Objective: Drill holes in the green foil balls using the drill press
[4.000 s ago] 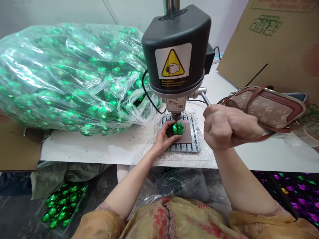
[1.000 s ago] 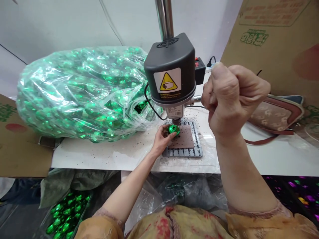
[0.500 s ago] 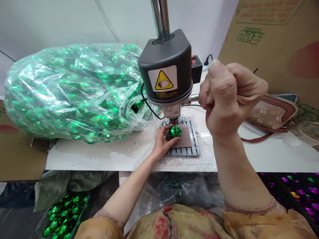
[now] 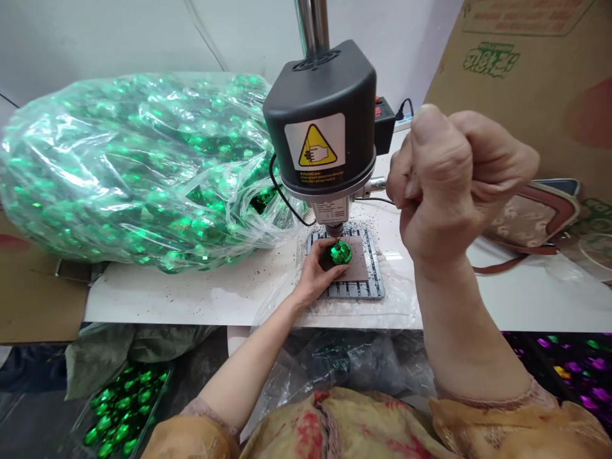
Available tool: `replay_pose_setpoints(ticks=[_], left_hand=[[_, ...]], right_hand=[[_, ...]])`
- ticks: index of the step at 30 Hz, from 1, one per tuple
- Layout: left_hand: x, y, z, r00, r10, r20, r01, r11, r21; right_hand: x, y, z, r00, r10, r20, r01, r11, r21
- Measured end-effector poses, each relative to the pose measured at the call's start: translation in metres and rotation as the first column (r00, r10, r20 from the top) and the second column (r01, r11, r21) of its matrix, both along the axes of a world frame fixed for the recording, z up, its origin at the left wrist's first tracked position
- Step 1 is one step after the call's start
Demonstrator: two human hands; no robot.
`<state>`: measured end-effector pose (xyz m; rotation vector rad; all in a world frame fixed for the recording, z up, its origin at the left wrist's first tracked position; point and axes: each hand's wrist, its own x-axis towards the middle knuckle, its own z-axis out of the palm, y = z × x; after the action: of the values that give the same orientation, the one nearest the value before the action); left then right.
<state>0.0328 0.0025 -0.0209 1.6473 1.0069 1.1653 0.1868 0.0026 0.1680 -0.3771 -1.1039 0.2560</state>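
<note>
My left hand (image 4: 318,271) pinches a shiny green faceted ball (image 4: 341,252) between thumb and fingers, over a flat brown board (image 4: 357,271) on the slotted metal base (image 4: 375,290). Directly above the ball is the chuck (image 4: 335,231) of a black bench drill press (image 4: 319,95). Its thin bit reaches the top of the ball; how deep it goes I cannot tell. On the right, my right hand (image 4: 449,185) is closed in a fist around the end of the drill press's metal lever (image 4: 375,184); the grip itself is hidden by my fingers.
A big clear bag of green balls (image 4: 143,172) fills the table's left. Dark shavings lie around the base. Right are a handbag (image 4: 530,213) and a cardboard box (image 4: 521,95). Below the table stand a tub of green balls (image 4: 125,405) and purple pieces (image 4: 588,376).
The ball sits turned a little, with its top against the bit. My right hand stays closed at the lever and appears slightly further right; the whole view has shifted slightly too.
</note>
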Motion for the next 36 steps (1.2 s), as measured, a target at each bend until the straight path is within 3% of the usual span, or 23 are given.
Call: replay_pose_setpoints(ticks=[5,9,14,19,24,30,33,36], left_hand=[[0.001,0.000,-0.001,1.000,-0.007,0.017,0.007,1.000,-0.025],[0.001,0.001,-0.001,1.000,-0.001,0.017,0.001,1.000,-0.017],[0.000,0.001,0.000,1.000,-0.013,0.015,0.014,1.000,-0.014],[0.000,0.001,-0.001,1.000,-0.019,0.020,0.019,1.000,-0.003],[-0.001,0.001,-0.001,1.000,-0.014,0.014,0.014,1.000,-0.009],[-0.001,0.002,-0.001,1.000,-0.016,0.002,0.016,1.000,0.007],[-0.001,0.002,-0.001,1.000,-0.013,0.002,0.013,1.000,0.011],[0.000,0.002,0.000,1.000,-0.011,-0.005,0.011,1.000,0.010]], right_hand=[[0.000,-0.005,-0.013,0.998,-0.069,-0.006,0.069,0.997,0.017],[0.004,-0.013,-0.024,0.996,-0.040,0.076,0.042,0.999,-0.028],[0.006,-0.016,-0.028,0.996,0.001,0.094,0.008,0.996,-0.094],[0.007,-0.013,-0.032,0.994,-0.037,0.099,0.050,0.990,-0.132],[0.008,-0.006,-0.040,0.994,-0.074,0.084,0.069,0.996,0.054],[0.009,0.002,-0.053,0.983,-0.141,0.114,0.108,0.960,0.258],[0.009,0.003,-0.052,0.982,-0.151,0.112,0.111,0.947,0.302],[0.009,0.005,-0.052,0.983,-0.120,0.142,0.079,0.961,0.266]])
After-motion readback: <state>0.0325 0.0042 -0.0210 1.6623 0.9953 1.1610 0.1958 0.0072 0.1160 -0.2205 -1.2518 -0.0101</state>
